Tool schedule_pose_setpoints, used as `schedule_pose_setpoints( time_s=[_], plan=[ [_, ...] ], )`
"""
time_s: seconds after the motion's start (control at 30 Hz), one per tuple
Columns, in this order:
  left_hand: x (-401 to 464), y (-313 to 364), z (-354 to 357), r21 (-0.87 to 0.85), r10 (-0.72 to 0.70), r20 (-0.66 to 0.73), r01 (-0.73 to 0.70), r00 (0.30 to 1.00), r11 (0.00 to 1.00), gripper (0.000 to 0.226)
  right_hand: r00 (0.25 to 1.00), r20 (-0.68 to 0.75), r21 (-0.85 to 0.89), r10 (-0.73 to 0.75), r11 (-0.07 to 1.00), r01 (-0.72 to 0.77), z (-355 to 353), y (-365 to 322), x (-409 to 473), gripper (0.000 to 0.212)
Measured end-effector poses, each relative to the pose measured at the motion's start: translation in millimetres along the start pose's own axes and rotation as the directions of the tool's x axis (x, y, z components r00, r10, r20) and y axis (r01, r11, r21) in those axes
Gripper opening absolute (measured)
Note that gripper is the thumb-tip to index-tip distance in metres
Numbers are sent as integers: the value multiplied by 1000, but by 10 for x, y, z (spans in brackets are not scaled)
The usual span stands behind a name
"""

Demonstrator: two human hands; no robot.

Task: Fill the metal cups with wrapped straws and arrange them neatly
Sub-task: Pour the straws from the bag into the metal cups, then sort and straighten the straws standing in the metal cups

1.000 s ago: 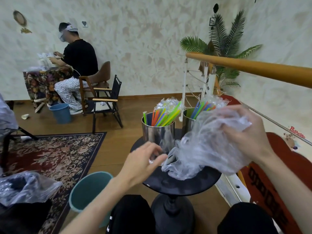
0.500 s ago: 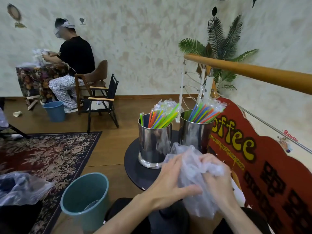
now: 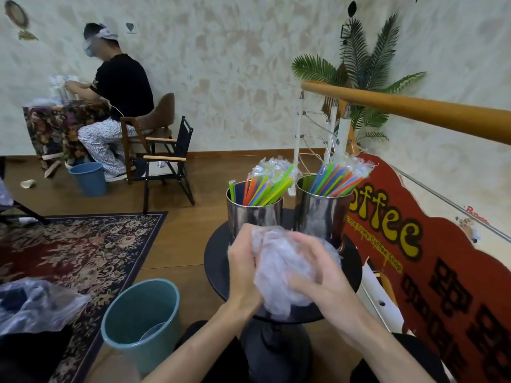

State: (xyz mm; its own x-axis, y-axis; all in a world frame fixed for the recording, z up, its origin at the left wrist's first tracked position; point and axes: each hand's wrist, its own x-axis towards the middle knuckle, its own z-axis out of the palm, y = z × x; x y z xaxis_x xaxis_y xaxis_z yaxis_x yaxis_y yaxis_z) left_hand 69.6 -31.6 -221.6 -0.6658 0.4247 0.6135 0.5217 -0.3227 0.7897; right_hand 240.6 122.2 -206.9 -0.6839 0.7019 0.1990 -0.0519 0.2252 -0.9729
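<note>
Two shiny metal cups stand side by side on a small round black table (image 3: 218,268). The left cup (image 3: 255,214) holds a bundle of coloured wrapped straws (image 3: 265,187), with one green straw apart at its left rim. The right cup (image 3: 322,210) is packed with more wrapped straws (image 3: 338,179). In front of the cups, over the table, my left hand (image 3: 243,265) and my right hand (image 3: 318,280) squeeze a crumpled clear plastic bag (image 3: 282,268) between them, fingers curled round it.
A teal bin (image 3: 141,324) stands on the floor at my lower left, next to a patterned rug (image 3: 83,250). A red "Coffee" sign (image 3: 414,244) and a wooden handrail (image 3: 414,111) close off the right. A person sits at a far table, with a folding chair (image 3: 168,164) nearby.
The bag was loose and spread out in my raised right hand; both hands have since come together in front of the cups and crushed it into a tight ball.
</note>
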Motion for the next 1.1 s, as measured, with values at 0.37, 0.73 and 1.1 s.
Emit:
schedule_pose_setpoints(
  time_s=[0.37, 0.73, 1.1],
  plan=[
    [165, 179, -136, 174, 12, 375, -83, 927, 981, 26, 947, 235, -156, -220, 953, 260, 886, -120, -108, 48],
    [108, 149, -278, 295, 79, 743, -430, 665, 853, 100, 941, 212, -225, 265, 950, -217, 973, -163, 67, 24],
    [240, -104, -336, 527, -3, 663, -465, 748, 712, 40, 993, 121, -360, -11, 932, 54, 377, -213, 146, 13]
  ],
)
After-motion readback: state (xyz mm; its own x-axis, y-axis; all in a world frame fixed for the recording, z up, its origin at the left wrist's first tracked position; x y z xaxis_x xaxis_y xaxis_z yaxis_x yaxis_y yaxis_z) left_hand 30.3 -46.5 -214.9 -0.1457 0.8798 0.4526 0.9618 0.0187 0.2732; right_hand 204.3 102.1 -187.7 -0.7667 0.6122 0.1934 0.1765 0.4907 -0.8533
